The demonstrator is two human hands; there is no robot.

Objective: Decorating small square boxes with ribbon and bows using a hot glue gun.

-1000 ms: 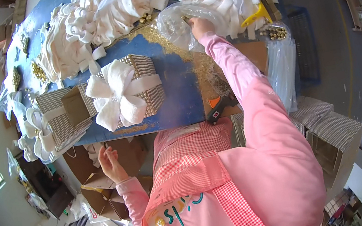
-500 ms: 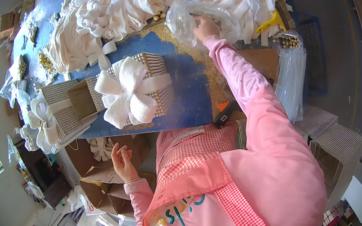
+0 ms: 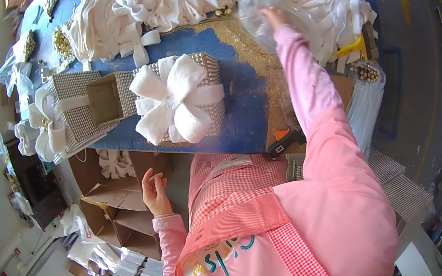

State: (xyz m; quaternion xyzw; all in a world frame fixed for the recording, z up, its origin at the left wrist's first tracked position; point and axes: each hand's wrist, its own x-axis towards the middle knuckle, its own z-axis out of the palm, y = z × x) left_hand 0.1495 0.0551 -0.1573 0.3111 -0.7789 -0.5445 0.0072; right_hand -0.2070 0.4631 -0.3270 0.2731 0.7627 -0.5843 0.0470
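My right hand (image 3: 274, 18) reaches into a clear plastic bag (image 3: 256, 18) on the far side of the blue table. The bag hides its fingertips and whatever they touch. Nearer stands a box (image 3: 219, 119) covered in beads, with a big white fabric bow (image 3: 172, 100) on top. My left hand (image 3: 155, 192) hangs low, off the table's front edge, its fingers loosely bent and apart with nothing in them. Left of the bow box are an open beaded box (image 3: 106, 99) and another beaded box (image 3: 74, 125) with a white bow.
White fabric strips (image 3: 185, 2) lie heaped along the back of the table (image 3: 242, 93). A yellow-handled tool (image 3: 352, 48), gold beads (image 3: 366, 72) and clear sleeves (image 3: 366, 106) lie at the right. A glue gun (image 3: 285, 142) rests at the front edge; cardboard boxes (image 3: 113, 199) stand below left.
My right hand has pushed a little further into the bag, and its fingers show less. My head view has shifted, so the table's things sit further right. My left hand stays low and empty.
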